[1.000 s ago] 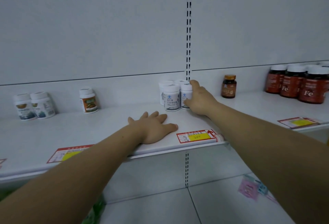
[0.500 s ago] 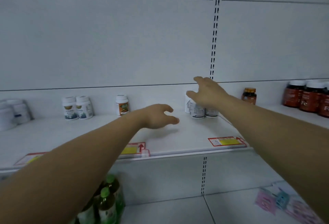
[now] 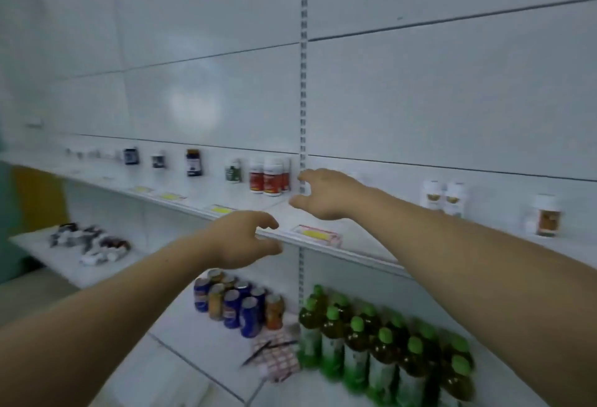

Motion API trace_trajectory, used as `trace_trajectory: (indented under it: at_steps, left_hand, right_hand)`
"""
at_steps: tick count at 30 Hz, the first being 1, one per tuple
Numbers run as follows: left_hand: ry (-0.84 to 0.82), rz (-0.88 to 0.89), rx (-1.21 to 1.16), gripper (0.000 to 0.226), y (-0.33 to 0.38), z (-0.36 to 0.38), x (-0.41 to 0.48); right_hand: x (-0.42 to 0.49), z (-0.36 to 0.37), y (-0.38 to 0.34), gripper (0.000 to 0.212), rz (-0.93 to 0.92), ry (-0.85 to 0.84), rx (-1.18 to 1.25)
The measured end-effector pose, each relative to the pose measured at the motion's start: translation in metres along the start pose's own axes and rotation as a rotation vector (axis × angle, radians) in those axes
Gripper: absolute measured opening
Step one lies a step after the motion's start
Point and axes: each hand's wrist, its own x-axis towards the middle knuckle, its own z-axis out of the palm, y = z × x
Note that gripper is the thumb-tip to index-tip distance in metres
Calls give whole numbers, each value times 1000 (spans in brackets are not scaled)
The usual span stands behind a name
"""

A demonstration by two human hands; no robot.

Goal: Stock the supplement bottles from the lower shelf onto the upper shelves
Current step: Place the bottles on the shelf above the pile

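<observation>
A long white upper shelf (image 3: 361, 246) carries spaced supplement bottles: red-labelled white bottles (image 3: 269, 176), a green-labelled one (image 3: 233, 170), a dark bottle (image 3: 194, 162), two white bottles (image 3: 444, 197) and an orange-labelled one (image 3: 546, 215) to the right. My right hand (image 3: 326, 195) hovers over this shelf with fingers spread, holding nothing. My left hand (image 3: 244, 238) hangs in front of the shelf edge, fingers loosely curled, empty. On a lower white shelf (image 3: 38, 250) at far left lies a blurred heap of bottles (image 3: 89, 243).
Below the upper shelf stand several drink cans (image 3: 235, 303) and several green-capped bottles (image 3: 384, 342). A pink blister pack (image 3: 277, 358) lies between them. Yellow price tags (image 3: 318, 233) line the shelf edge. A slotted upright (image 3: 303, 61) runs up the white back panel.
The view has swung left, bringing the left part of the shelf and the heap of bottles into sight. Both hands have come off the shelf and the white bottles, and are empty.
</observation>
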Motion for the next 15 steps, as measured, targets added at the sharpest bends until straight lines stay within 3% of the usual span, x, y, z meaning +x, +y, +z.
trace_trajectory:
  at_steps: [8,15]
  left_hand:
    - [-75,-395,59,63,-229,-40,-91]
    - [-27,-592,83,61,-382,-35,-86]
  right_hand:
    - [122,103,-249,67,-410,-112,127]
    - [226,221,-351,66,-517,-230,125]
